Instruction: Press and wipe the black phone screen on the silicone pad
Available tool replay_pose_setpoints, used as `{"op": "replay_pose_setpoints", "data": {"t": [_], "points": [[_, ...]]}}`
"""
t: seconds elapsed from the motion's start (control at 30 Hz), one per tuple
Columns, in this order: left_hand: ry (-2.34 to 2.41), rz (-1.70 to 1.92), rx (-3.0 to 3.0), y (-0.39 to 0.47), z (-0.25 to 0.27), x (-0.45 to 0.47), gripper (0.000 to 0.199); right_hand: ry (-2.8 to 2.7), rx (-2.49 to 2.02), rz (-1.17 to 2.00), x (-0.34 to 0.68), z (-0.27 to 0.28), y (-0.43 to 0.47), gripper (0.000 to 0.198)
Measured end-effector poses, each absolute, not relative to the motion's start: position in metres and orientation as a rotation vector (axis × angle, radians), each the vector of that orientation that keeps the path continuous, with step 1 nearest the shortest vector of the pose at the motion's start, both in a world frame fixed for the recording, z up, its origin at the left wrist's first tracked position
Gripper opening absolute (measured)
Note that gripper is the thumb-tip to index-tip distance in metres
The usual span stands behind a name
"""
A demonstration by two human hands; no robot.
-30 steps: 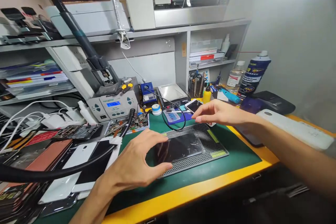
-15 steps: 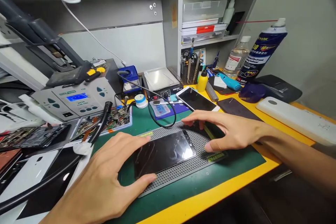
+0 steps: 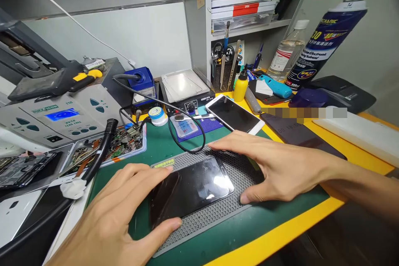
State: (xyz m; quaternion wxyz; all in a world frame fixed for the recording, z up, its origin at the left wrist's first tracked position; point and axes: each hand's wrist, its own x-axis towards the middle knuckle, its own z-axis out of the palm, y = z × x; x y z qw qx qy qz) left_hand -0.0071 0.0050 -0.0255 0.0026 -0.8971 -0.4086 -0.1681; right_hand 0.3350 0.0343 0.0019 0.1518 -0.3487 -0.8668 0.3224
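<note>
Head view: dark phone (image 3: 191, 189) partly within spread left hand (image 3: 116, 212); perforated mat (image 3: 208, 217) under spread right hand (image 3: 279, 167); uneven push could skid phone.

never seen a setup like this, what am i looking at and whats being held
There's no machine arm: these are a person's two bare hands, seen from a head-worn camera looking forward and down. A dark phone lies on a grey perforated pad over a green mat. The left hand curves around the phone's left end; whether it touches is unclear. The right hand spreads at the pad's right end, gripping nothing visible. Beyond are a white-framed phone and yellow bottle.
</note>
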Motion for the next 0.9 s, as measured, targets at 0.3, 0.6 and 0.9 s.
{"op": "replay_pose_setpoints", "data": {"t": [0.3, 0.6, 0.9], "points": [[-1.148, -0.528, -2.77, 0.011, -0.03, -0.011, 0.073, -2.493, -1.063, 0.919, 0.334, 0.001, 0.033, 0.094], [-1.114, -0.498, -2.778, 0.014, -0.029, -0.013, 0.076, -2.5, -1.072, 0.862, 0.331, -0.001, 0.032, 0.094], [-1.148, -0.49, -2.852, 0.017, -0.021, -0.008, 0.073, -2.454, -1.12, 0.894, 0.329, -0.001, 0.031, 0.094]]}}
